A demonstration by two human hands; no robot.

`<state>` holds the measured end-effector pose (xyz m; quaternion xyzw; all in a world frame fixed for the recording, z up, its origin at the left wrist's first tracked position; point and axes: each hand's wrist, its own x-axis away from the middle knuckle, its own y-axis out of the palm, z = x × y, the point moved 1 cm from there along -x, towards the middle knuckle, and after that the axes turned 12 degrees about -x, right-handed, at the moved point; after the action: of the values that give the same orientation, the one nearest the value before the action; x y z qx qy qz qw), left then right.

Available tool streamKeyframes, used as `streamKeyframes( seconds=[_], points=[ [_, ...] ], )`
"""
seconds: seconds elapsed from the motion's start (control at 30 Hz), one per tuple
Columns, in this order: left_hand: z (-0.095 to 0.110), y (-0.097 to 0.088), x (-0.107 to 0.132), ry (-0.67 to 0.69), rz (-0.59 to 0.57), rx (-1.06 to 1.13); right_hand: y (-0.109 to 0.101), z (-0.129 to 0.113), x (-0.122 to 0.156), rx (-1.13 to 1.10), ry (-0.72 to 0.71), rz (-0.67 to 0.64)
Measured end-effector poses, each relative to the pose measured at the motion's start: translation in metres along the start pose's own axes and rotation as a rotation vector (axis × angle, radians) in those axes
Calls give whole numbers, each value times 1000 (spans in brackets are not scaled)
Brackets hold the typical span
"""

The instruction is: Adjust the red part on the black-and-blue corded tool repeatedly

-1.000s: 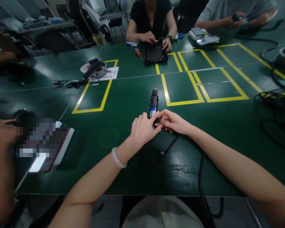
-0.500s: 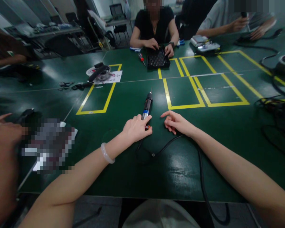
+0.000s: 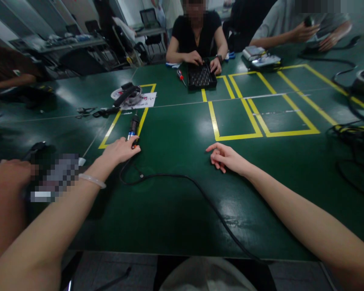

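Note:
My left hand (image 3: 121,150) is closed around the rear of a corded electric screwdriver (image 3: 133,126), a black and blue tool lying at the near part of the left yellow-taped frame (image 3: 143,121). Its thin bit points away from me, and my fingers cover part of the body. From its rear a black cord (image 3: 182,176) curves across the table to the front edge. My right hand (image 3: 223,157) rests on the green table with loosely curled fingers, the index finger stretched out, holding nothing. It lies below another yellow-taped frame (image 3: 238,137).
Across the table a person works over a black tray (image 3: 202,76) of small parts, beside a red-handled screwdriver (image 3: 181,76). A wheel-like device (image 3: 127,95) lies on paper at the left. Coiled black cables (image 3: 350,139) lie right. A co-worker's hand (image 3: 10,178) is near my left arm.
My left hand has carried the electric screwdriver leftward into the left taped frame, and its cord now stretches across the table. My right hand has stayed about where it was.

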<state>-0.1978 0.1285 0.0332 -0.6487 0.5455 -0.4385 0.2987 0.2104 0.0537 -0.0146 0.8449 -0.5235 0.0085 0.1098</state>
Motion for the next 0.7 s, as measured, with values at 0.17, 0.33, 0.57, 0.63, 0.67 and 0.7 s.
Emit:
streamKeyframes(
  seconds=[0.17, 0.33, 0.57, 0.63, 0.67, 0.7],
  points=[
    [-40, 12, -24, -117, -82, 35, 1, 0, 0, -8, -12, 7],
    [-42, 15, -26, -187, -64, 35, 1, -2, 1, -10, 0, 10],
    [-34, 18, -23, -223, -50, 42, 3, -2, 1, -1, 15, 7],
    [-35, 17, -22, -222, -51, 48, 3, -2, 1, 0, 16, 6],
    [-36, 16, -20, -222, -48, 51, 4, -2, 1, 2, 16, 5],
    [-36, 15, -19, -222, -44, 54, 4, -1, 1, 4, 15, 5]
  ],
)
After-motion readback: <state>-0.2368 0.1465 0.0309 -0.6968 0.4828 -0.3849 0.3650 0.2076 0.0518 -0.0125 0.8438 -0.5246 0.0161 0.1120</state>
